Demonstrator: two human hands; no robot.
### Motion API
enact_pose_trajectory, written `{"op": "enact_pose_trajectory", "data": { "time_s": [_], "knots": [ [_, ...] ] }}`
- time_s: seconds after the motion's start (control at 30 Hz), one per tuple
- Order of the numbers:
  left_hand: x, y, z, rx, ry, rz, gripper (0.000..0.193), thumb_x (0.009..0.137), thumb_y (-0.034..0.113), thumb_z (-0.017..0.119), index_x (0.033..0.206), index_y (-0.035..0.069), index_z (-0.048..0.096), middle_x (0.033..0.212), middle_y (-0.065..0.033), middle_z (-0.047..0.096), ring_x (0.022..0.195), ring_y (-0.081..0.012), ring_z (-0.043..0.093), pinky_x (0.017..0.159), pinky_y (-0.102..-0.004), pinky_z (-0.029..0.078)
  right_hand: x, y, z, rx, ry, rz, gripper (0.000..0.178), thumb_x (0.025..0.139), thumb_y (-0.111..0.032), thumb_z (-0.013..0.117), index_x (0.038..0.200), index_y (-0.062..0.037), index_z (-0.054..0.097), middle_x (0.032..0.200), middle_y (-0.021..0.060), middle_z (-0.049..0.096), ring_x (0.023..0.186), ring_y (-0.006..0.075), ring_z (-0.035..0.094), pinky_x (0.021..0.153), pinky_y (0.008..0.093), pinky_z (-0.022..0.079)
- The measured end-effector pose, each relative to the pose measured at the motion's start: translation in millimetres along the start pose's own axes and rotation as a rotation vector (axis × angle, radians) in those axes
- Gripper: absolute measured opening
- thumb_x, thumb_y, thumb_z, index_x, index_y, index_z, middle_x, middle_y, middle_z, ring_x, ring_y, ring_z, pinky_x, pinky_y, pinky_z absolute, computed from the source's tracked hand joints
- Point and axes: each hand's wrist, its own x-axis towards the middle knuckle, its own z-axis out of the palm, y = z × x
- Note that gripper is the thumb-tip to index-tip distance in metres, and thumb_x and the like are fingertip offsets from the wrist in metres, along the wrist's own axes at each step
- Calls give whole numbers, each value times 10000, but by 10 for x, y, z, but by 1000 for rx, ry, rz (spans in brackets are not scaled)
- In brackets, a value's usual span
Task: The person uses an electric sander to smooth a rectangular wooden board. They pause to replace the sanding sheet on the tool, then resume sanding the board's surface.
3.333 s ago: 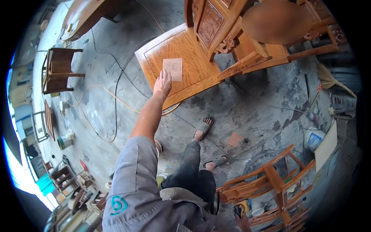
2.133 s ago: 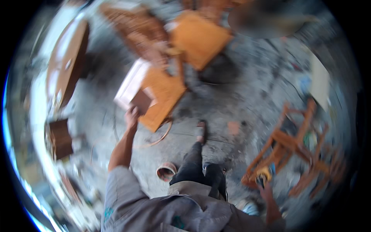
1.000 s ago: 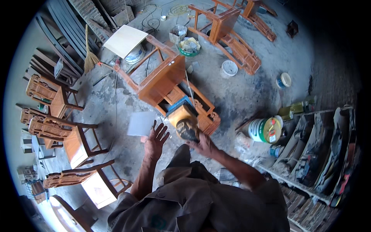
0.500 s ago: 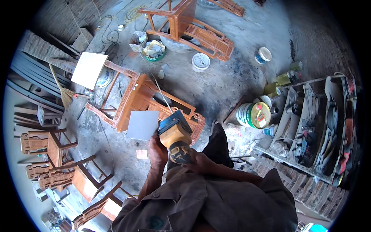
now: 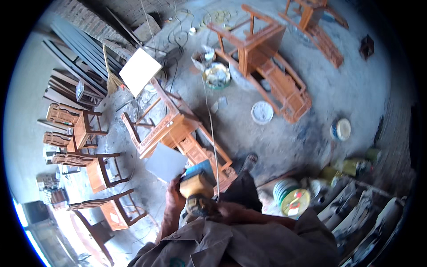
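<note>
A yellow power sander (image 5: 195,186) with a blue pad is held in front of my body, its dark rear end toward me. My right hand (image 5: 229,212) is closed round that rear end, with its fingers partly hidden. My left hand (image 5: 175,198) is beside the sander's left side, fingers closed at the near corner of a square grey sheet (image 5: 165,162) that looks like sandpaper. The sheet sticks out beyond the hand, over a carved wooden chair (image 5: 175,127) lying tipped on the floor. Whether the left fingers also touch the sander cannot be made out.
Another tipped chair (image 5: 264,51) lies farther off, near a white bucket (image 5: 262,112) and a green basin (image 5: 217,76). Upright chairs (image 5: 98,171) line the left. A large paint bucket (image 5: 287,196) and a shelf rack (image 5: 356,209) are at right. A cord (image 5: 210,120) crosses the floor.
My view has turned, so the chairs and buckets appear shifted and tilted. The grey sheet is now more slanted in the picture. Both hands keep their hold.
</note>
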Motion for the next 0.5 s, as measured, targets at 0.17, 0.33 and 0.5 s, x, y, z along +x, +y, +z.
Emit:
{"op": "enact_pose_trajectory", "data": {
  "time_s": [0.17,0.33,0.5],
  "knots": [
    [-206,-136,727,-76,-118,-55,464,951,218,617,1314,-71,621,1295,-198,663,1213,-345,637,1096,-473,481,-338,449,-507,105,-173,-40,602,1008,-411,661,1456,-37,511,1301,169,674,1199,254,632,1015,408,484],
    [19,-240,1231,46,-26,-110,385,983,177,608,1257,-89,666,1231,-181,709,1165,-288,672,1066,-417,508,-495,263,-1142,271,-360,-71,696,996,-484,650,1493,-22,493,1370,192,642,1294,264,584,1097,413,434],
    [333,-335,1795,18,-111,-155,319,1017,159,570,1197,-83,673,1193,-189,713,1097,-296,695,999,-419,549,-751,215,-2411,-19,-398,325,611,1045,-517,572,1323,25,605,1229,119,673,1138,201,589,1008,363,459]
  ]
}}
